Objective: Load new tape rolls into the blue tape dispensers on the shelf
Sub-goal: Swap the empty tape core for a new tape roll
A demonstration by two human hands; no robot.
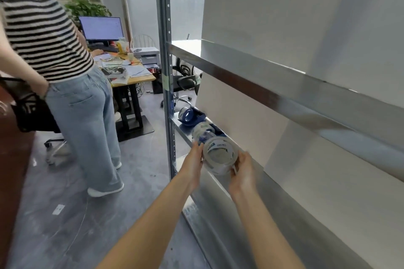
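Observation:
Both hands hold a clear tape roll [219, 156] with a white and blue label, just above the front edge of the metal shelf [251, 199]. My left hand [193, 160] grips its left side and my right hand [243, 170] its right side. Just beyond the roll a second blue tape dispenser [204, 132] with a clear roll in it lies on the shelf, partly hidden by the held roll. Farther back at the shelf's end lies another blue tape dispenser [190, 116].
A grey slotted upright post [167, 72] stands at the shelf's left end, and a higher shelf rail [262, 85] runs overhead. A person in a striped top and jeans [65, 76] stands on the left by a cluttered desk [129, 72] and office chairs.

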